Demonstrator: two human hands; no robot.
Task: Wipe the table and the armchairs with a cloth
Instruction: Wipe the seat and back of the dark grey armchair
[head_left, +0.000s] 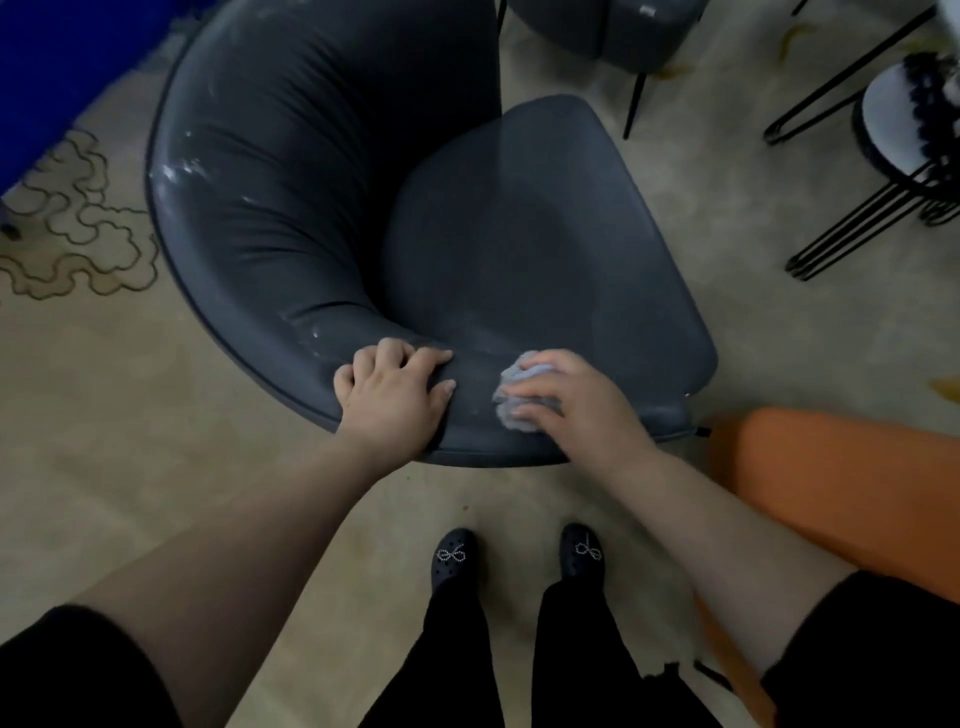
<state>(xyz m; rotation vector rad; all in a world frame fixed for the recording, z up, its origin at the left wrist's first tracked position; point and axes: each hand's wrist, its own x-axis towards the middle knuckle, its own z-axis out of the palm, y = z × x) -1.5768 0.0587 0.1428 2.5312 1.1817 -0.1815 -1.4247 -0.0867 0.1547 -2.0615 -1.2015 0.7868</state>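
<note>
A dark grey armchair (322, 171) with a curved back and a flat seat (540, 249) fills the middle of the view. My left hand (395, 395) grips the near end of its curved armrest, fingers curled over the edge. My right hand (566, 400) presses a crumpled light grey cloth (511, 397) onto the seat's near edge, fingers wrapped over it. White smears show on the backrest.
An orange armchair (841, 478) stands close on my right. A second grey chair (613, 26) is at the top, and a small black wire-legged side table (893, 119) at the top right. A blue panel (62, 67) stands at the left. My feet are on a beige carpet (156, 441).
</note>
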